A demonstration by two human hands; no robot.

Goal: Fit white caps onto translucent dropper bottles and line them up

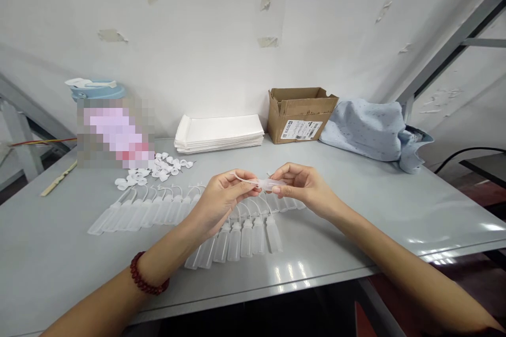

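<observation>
Between my hands, above the table, lies a small translucent plastic bottle (269, 184), held sideways. My left hand (219, 197) pinches its capped end, where a thin curved tube (242, 178) sticks out over the fingers. Fingers and thumb of my right hand (306, 188) are closed on the body of the same bottle. Beneath and beside the hands, similar bottles with thin bent tubes lie in rows: a back row (148, 212) to the left and a front row (247, 239) in the middle. My left forearm partly covers both rows.
Small white caps (164, 166) lie in a loose pile behind the left row. Along the wall stand a stack of white sheets or trays (221, 131), a cardboard box (302, 116) and a pale blue cloth (363, 129). A wooden stick (59, 178) lies at the grey table's (356, 258) left edge.
</observation>
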